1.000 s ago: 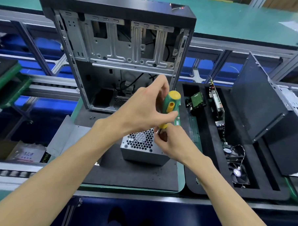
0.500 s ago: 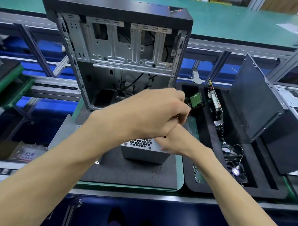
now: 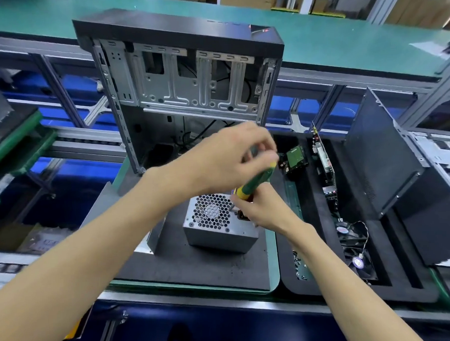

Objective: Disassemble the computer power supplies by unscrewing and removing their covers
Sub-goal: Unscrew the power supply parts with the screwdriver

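Observation:
A grey metal power supply (image 3: 216, 234) with a honeycomb fan grille facing up stands on a dark foam mat (image 3: 197, 267). A green-and-yellow screwdriver (image 3: 255, 183) slants down onto its top right corner. My left hand (image 3: 228, 160) grips the top of the handle with curled fingers. My right hand (image 3: 261, 207) pinches the lower end of the handle near the shaft, resting on the supply's right side. The screwdriver tip and the screw under it are hidden by my right hand.
An open computer case (image 3: 187, 89) stands upright right behind the supply. A black foam tray (image 3: 326, 282) on the right holds a green circuit board (image 3: 297, 158), an upright card, fans (image 3: 356, 254), loose screws and a dark side panel (image 3: 380, 161).
The screwdriver went from upright to slanted, its handle now leaning to the right. My left hand covered the handle half a second ago; it has shifted and the handle shows again.

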`<action>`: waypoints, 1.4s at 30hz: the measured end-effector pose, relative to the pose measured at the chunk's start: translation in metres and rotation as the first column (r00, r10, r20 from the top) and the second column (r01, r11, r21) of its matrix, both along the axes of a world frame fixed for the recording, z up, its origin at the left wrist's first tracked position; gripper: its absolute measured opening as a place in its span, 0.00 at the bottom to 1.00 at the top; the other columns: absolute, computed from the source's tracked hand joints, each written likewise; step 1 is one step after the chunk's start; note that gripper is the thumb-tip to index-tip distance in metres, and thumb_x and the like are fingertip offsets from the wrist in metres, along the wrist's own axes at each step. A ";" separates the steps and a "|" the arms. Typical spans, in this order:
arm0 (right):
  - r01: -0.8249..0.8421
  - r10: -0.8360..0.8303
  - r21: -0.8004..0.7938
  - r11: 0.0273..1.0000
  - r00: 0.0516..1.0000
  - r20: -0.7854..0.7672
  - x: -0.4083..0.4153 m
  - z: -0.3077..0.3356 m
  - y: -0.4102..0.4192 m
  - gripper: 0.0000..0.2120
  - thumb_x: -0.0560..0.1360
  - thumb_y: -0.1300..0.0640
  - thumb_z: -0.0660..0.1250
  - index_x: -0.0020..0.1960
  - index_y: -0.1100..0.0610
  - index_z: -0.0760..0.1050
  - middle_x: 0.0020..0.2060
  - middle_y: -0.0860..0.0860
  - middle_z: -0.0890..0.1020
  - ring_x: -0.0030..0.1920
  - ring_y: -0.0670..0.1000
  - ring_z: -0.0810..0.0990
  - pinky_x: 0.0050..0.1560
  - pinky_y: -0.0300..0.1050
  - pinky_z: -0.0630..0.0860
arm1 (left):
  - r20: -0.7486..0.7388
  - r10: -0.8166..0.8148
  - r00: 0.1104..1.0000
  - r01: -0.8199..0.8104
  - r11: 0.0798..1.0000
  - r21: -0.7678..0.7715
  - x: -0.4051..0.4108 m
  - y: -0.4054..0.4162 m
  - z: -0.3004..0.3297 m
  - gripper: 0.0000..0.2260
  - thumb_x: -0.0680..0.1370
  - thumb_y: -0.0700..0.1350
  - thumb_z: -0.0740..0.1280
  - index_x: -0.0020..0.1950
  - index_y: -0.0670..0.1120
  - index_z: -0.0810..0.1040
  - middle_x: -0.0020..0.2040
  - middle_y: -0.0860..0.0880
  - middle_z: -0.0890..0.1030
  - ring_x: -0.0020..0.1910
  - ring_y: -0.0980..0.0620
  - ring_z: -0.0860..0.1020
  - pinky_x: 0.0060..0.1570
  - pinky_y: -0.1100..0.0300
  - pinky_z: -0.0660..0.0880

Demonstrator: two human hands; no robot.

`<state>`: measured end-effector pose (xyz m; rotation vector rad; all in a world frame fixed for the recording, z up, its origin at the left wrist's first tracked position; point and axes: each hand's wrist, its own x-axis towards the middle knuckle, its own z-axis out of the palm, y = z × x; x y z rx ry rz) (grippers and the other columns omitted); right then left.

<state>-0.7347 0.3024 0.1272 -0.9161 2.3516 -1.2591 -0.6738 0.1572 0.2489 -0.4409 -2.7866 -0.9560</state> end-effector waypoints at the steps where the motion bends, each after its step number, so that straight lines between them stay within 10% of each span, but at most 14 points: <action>1: 0.006 -0.005 -0.051 0.999 1.000 0.024 0.000 -0.002 0.001 0.10 0.80 0.62 0.66 0.45 0.49 0.71 0.29 0.47 0.76 0.24 0.43 0.72 0.23 0.36 0.68 | -0.008 0.082 0.997 -0.080 0.988 0.129 0.000 -0.007 -0.008 0.06 0.81 0.48 0.65 0.53 0.49 0.81 0.47 0.55 0.80 0.43 0.56 0.79 0.44 0.61 0.75; 7: 0.040 -0.052 -0.204 0.978 0.997 -0.054 0.009 -0.015 -0.003 0.13 0.76 0.60 0.66 0.47 0.40 0.72 0.38 0.51 0.76 0.35 0.54 0.72 0.38 0.47 0.71 | 0.211 0.235 0.949 -0.272 0.947 0.168 0.021 -0.027 -0.088 0.05 0.75 0.36 0.70 0.44 0.46 0.82 0.38 0.51 0.83 0.38 0.51 0.80 0.44 0.53 0.77; 12: 0.072 -0.088 -0.246 0.967 0.995 -0.052 0.016 -0.029 -0.004 0.15 0.77 0.58 0.65 0.46 0.36 0.69 0.30 0.53 0.74 0.27 0.62 0.74 0.29 0.59 0.75 | 0.222 0.186 0.957 -0.218 0.967 0.131 0.030 -0.025 -0.120 0.06 0.71 0.36 0.73 0.45 0.44 0.80 0.40 0.52 0.78 0.38 0.59 0.75 0.41 0.70 0.69; 18: 0.076 -0.150 -0.297 0.952 0.960 -0.236 0.020 -0.032 -0.008 0.19 0.76 0.58 0.65 0.46 0.33 0.66 0.40 0.45 0.75 0.35 0.53 0.74 0.39 0.60 0.76 | 0.148 0.200 0.969 -0.210 0.976 0.057 0.032 -0.016 -0.134 0.13 0.71 0.40 0.76 0.54 0.45 0.80 0.46 0.50 0.74 0.45 0.54 0.69 0.50 0.63 0.67; 25: 0.057 -0.053 -0.356 0.933 0.998 0.023 -0.001 0.009 -0.014 0.12 0.72 0.58 0.62 0.44 0.40 0.67 0.24 0.50 0.70 0.20 0.60 0.72 0.23 0.42 0.70 | 0.210 0.223 0.952 -0.255 0.957 0.139 0.025 -0.017 -0.132 0.12 0.71 0.41 0.77 0.51 0.50 0.78 0.45 0.54 0.72 0.45 0.61 0.69 0.47 0.74 0.65; 42: 0.241 -0.134 -0.391 0.888 0.950 0.280 0.004 -0.015 0.008 0.18 0.79 0.65 0.61 0.41 0.41 0.67 0.29 0.44 0.72 0.21 0.57 0.76 0.23 0.45 0.74 | 0.051 0.257 0.965 -0.259 0.965 0.042 0.027 -0.012 -0.141 0.06 0.76 0.45 0.73 0.53 0.52 0.85 0.46 0.56 0.74 0.48 0.58 0.70 0.50 0.67 0.64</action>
